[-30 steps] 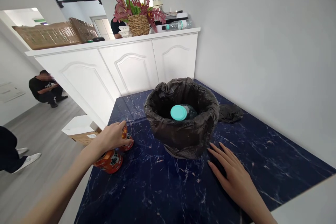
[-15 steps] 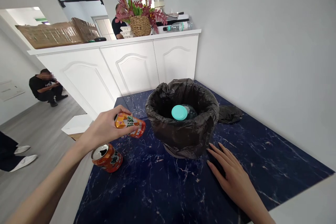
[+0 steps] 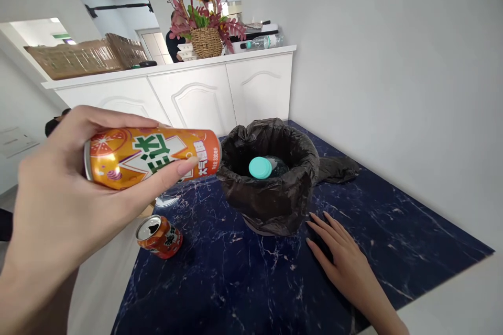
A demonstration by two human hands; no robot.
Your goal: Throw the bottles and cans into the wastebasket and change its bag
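My left hand (image 3: 78, 183) is wrapped round an orange soda can (image 3: 129, 154), raised close to the camera and lying on its side, its base toward the bin. A second orange can (image 3: 160, 238) stands on the dark blue marbled table (image 3: 236, 282) at its left edge. The bin, lined with a black bag (image 3: 271, 201), sits mid-table, and a bottle with a turquoise cap (image 3: 260, 167) shows inside it. My right hand (image 3: 343, 256) lies on the table to the right of the bin, fingers spread, holding nothing.
A black plastic bag (image 3: 338, 168) lies behind the bin on the right. At the back, a white cabinet (image 3: 200, 102) carries a flower basket (image 3: 207, 42), a cardboard box (image 3: 78, 57) and a plastic bottle (image 3: 263, 42). A person is partly visible behind it, another at far left.
My left hand has lifted the can up and toward the camera, so both look much larger. My right hand stays on the table. The view has shifted slightly.
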